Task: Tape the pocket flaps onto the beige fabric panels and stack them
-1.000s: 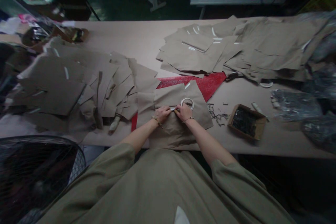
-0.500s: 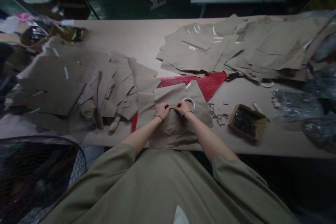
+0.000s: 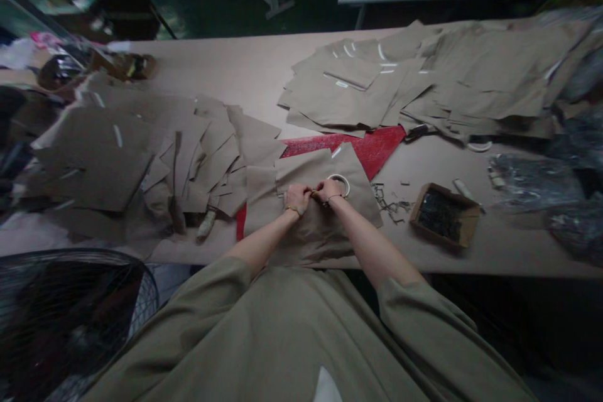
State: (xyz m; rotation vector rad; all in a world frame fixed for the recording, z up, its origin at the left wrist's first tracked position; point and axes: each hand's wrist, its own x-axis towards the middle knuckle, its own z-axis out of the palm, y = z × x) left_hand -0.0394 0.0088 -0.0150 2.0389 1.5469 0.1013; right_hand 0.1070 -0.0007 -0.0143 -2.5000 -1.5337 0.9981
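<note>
On a khaki fabric piece (image 3: 306,166) at the table's near edge, my two hands work with their fingertips together. My left hand (image 3: 298,196) is closed in a pinch, and so is my right hand (image 3: 328,190). A small yellowish-brown bit shows between the fingertips; it is too small to name. Behind my right hand lies a white ring (image 3: 347,183), which looks like a tape roll and is partly covered by the hand. Under the fabric, a red board or sheet (image 3: 384,141) sticks out.
Khaki cut pieces lie in piles at left (image 3: 113,169) and at back right (image 3: 348,100). Small metal parts (image 3: 389,201) are scattered beside an open cardboard box (image 3: 464,226) of dark items. Clear plastic bags (image 3: 532,182) lie at right. A wire basket (image 3: 146,276) stands at front left.
My left hand has moved right and closed in against my right hand's fingertips. The thin strip visible between the hands before is now mostly hidden. The fabric has stayed in place.
</note>
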